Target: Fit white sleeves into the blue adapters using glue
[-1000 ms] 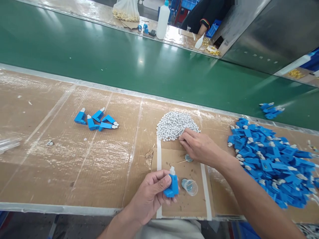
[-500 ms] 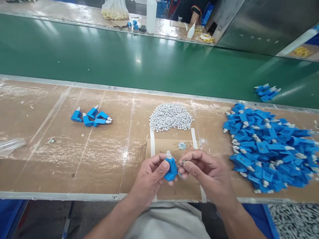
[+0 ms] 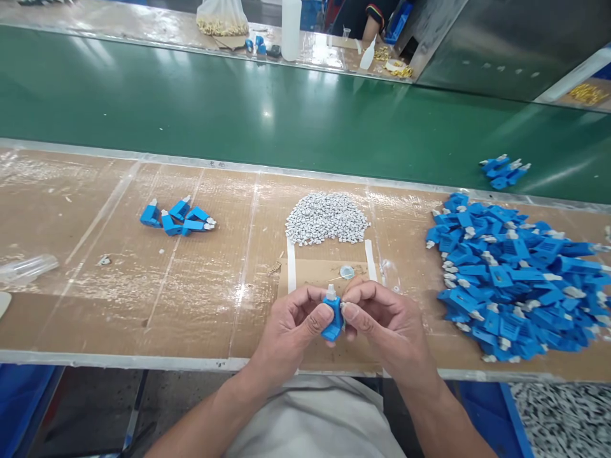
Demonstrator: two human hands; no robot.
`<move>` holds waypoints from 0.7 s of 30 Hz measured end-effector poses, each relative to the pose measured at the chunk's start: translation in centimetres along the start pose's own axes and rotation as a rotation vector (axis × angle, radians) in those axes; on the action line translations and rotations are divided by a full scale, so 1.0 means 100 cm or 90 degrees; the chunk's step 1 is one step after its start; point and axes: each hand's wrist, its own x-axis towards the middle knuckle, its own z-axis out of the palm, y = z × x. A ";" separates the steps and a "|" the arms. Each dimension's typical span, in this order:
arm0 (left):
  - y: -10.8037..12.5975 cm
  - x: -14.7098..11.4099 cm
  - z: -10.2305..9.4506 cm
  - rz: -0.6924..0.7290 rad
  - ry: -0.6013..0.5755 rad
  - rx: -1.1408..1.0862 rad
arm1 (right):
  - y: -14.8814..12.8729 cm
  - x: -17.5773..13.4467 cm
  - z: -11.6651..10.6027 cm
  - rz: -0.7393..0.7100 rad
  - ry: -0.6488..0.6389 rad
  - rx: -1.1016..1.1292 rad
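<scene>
Held upright in my left hand (image 3: 296, 324) is a blue plastic part (image 3: 333, 321) with a pale grey tip, its thumb pressed on the front. My right hand (image 3: 389, 324) pinches something tiny, mostly hidden by the fingertips, against the part's right side. Beyond both hands lies a pile of small grey-white pieces (image 3: 327, 218), spread between two strips of white tape. A small round dish (image 3: 347, 272), with a thin stick beside it, sits just past my fingers on the cardboard.
A large heap of blue parts (image 3: 520, 273) covers the right of the table (image 3: 200, 318). A few more blue parts (image 3: 179, 217) lie at left, and others (image 3: 505, 170) on the green conveyor belt (image 3: 191, 108). Across it are a white bottle (image 3: 291, 30) and a person's arm (image 3: 372, 28).
My right hand has moved left, bringing its fingertips from just beside the blue part to its right side. The blue parts on the belt have shifted slightly left.
</scene>
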 end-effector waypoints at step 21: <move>0.014 0.003 -0.006 -0.050 -0.069 0.014 | 0.011 0.011 -0.008 0.163 -0.085 0.217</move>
